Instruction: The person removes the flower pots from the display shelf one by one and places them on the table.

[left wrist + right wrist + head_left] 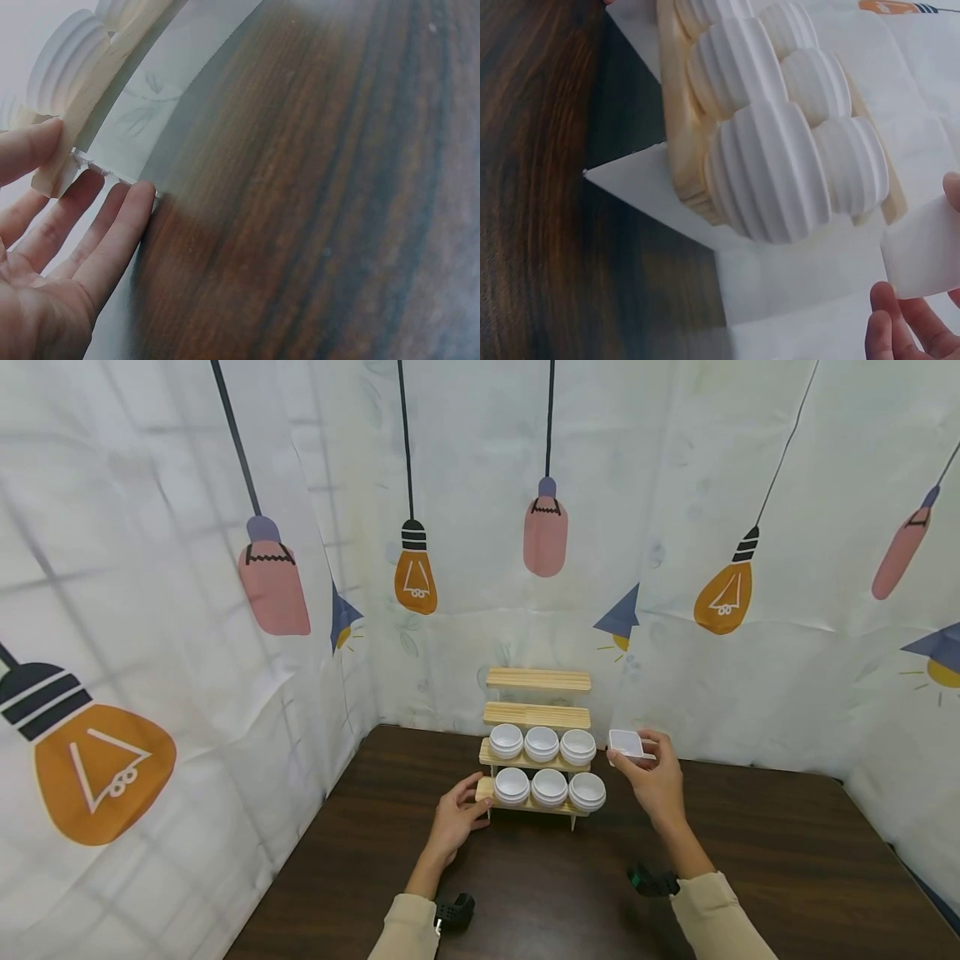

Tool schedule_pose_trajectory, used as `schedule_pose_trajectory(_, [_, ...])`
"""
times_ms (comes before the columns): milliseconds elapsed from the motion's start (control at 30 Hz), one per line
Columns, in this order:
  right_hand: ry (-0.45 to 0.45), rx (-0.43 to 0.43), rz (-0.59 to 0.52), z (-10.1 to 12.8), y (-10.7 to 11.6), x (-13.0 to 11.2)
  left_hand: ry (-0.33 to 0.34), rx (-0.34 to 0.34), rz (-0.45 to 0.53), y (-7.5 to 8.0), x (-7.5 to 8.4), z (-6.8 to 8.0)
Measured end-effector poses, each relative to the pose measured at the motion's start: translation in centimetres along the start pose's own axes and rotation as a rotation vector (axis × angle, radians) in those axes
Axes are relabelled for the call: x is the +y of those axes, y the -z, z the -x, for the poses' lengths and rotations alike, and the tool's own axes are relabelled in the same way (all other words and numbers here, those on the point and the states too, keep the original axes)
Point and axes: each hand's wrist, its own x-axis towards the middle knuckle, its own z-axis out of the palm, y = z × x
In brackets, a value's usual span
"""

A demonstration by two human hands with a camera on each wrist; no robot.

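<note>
A wooden stepped rack (pixel 537 680) stands at the back of the dark table (pixel 750 877). Its two lower steps each carry three round white ribbed bowls (pixel 550 787); the two upper steps are bare. My right hand (pixel 654 777) holds a small square white dish (pixel 626 744) in its fingertips, raised just right of the rack. The dish (pixel 924 247) shows beside the ribbed bowls (pixel 769 172) in the right wrist view. My left hand (pixel 459 814) rests at the left end of the rack's lowest step, fingers (pixel 112 232) straight and touching the wood (pixel 60 169).
White cloth walls printed with light bulbs (pixel 414 578) close in the left, back and right. The table edge runs along the left cloth wall (pixel 300 843). Bare dark wood lies in front of the rack and to its right.
</note>
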Motion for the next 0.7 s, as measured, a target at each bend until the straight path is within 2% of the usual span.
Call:
schedule_pose_trajectory(133, [-0.010,-0.002,0.013,0.2,0.3,0.6,0.009,-0.006,0.004,0.0,0.5,0.1])
schedule_pose_trajectory(367, [-0.028,-0.019,0.035,0.4,0.9,1.5,-0.001,-0.005,0.015,-0.4,3.0,1.6])
schedule_pose_trajectory(700, [-0.032,0.008,0.057,0.7,1.6,2.5,0.003,-0.015,0.015,-0.3,2.7,1.3])
